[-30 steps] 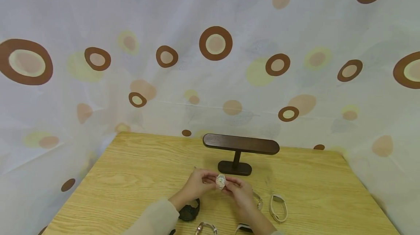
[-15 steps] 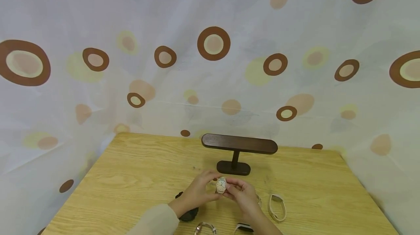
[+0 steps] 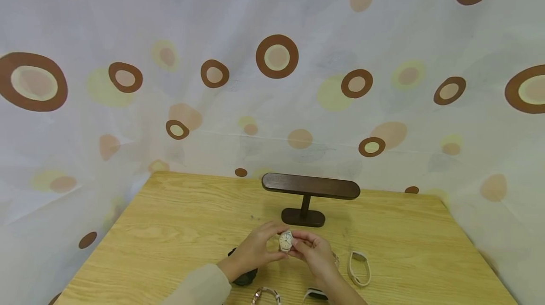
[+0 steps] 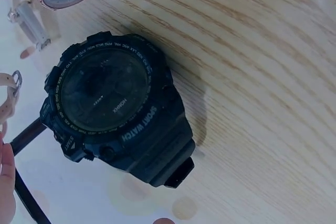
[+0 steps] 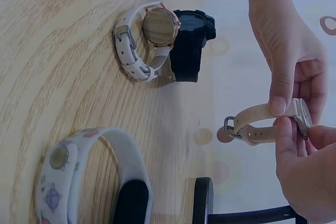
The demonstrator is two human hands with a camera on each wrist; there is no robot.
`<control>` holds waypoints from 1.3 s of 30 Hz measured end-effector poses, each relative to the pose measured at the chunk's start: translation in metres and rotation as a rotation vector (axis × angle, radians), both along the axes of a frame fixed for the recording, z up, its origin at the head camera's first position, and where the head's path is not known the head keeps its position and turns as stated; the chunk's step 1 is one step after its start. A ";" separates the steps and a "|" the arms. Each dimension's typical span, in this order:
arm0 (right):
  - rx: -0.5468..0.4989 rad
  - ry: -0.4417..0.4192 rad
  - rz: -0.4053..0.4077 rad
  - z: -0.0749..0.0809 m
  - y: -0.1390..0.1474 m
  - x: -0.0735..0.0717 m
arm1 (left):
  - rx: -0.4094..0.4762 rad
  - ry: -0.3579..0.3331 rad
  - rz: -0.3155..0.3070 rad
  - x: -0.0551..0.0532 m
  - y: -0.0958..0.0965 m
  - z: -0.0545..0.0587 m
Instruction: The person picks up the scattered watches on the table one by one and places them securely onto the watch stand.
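A small wristwatch [image 3: 285,241] with a pale round dial and cream strap is held above the table between both hands. My left hand [image 3: 255,249] pinches it from the left; my right hand [image 3: 314,252] grips it from the right, thumb beside the case. In the right wrist view, the buckled strap [image 5: 253,114] forms a loop, with the left thumb on its upper side and right fingers below. Under the left forearm lies a black sport watch [image 4: 105,93], partly hidden in the head view. Another watch [image 3: 336,260] is mostly hidden behind the right hand.
A dark wooden watch stand [image 3: 311,186] with a T-shaped bar stands behind the hands. A beige band [image 3: 359,269] lies to the right. Nearer me are a white-strapped rose-gold watch [image 5: 160,27] and a patterned white band [image 5: 59,192] with a black module. A spotted curtain [image 3: 276,106] surrounds the table.
Both hands and the wristwatch have come slightly nearer to me. The left thumb and fingers have spread further apart around the watch. The head view has shifted slightly.
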State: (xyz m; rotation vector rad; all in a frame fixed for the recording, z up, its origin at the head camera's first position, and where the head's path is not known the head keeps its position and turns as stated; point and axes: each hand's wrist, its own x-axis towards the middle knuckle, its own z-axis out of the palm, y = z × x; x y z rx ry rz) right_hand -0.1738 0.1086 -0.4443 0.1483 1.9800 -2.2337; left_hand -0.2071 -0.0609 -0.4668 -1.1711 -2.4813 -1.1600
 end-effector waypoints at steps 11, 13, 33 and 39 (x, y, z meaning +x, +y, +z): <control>-0.017 -0.006 -0.003 -0.005 0.001 -0.001 | -0.005 0.054 -0.012 -0.001 -0.001 -0.004; -0.016 -0.008 0.001 -0.006 0.001 -0.001 | -0.011 0.054 -0.017 -0.001 -0.001 -0.004; 0.460 0.170 -0.115 -0.026 0.038 -0.012 | -0.020 -0.064 0.137 -0.006 -0.016 -0.003; 0.517 0.139 -0.175 -0.034 0.062 -0.014 | -0.007 -0.131 0.172 -0.011 -0.024 -0.006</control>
